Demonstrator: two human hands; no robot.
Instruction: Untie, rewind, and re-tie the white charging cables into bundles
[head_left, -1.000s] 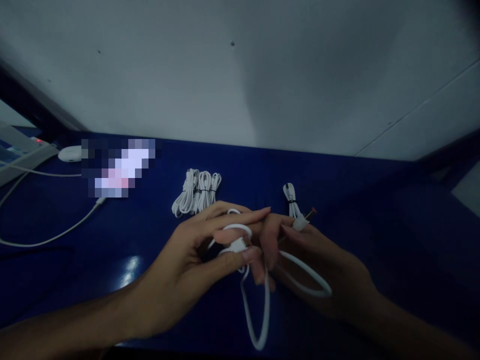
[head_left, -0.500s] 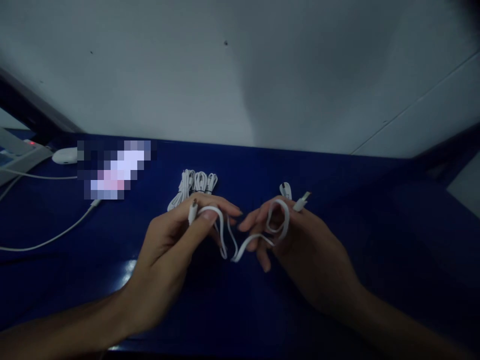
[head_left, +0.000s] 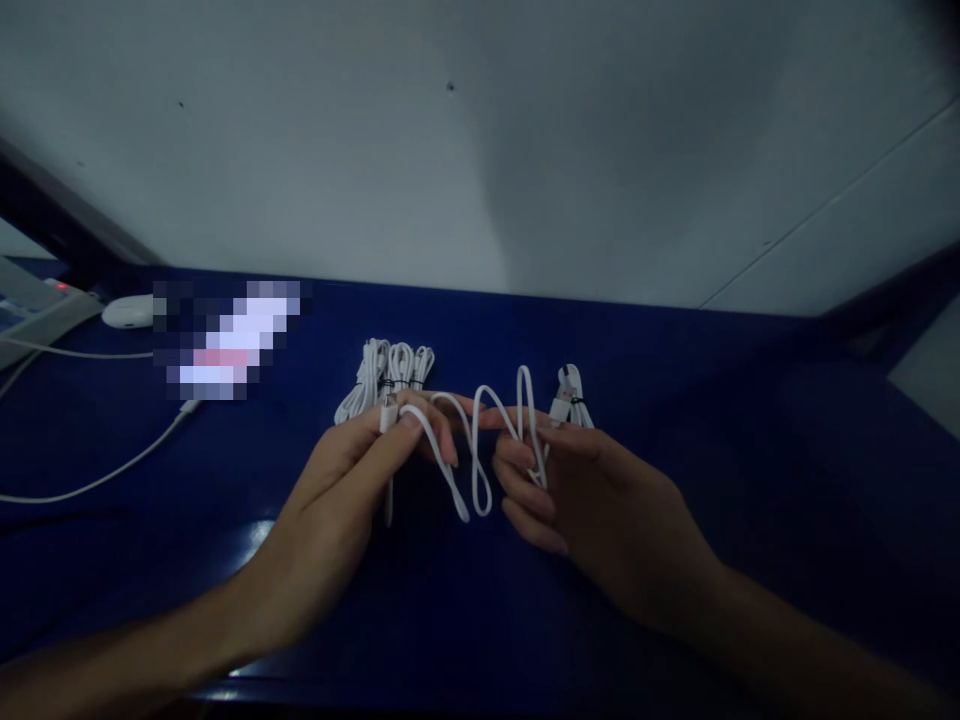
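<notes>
A white cable (head_left: 480, 450) runs in loops between both my hands above the blue table (head_left: 675, 400). My left hand (head_left: 360, 490) pinches one end, with the small plug at my thumb and fingertip. My right hand (head_left: 592, 500) is closed on the other part, loops standing up over its fingers and the second plug near its fingertips. Behind my left hand lies a bunch of tied white cables (head_left: 386, 385). A single tied white cable (head_left: 574, 392) lies just behind my right hand.
At the far left a white device (head_left: 45, 310) with a red light and a small white oval object (head_left: 127, 312) sit on the table. A white cord (head_left: 97, 475) trails from there. A pale wall rises behind the table.
The cable has been gathered from one long hanging loop into several short loops. Both hands have moved up and closer to the tied bundles.
</notes>
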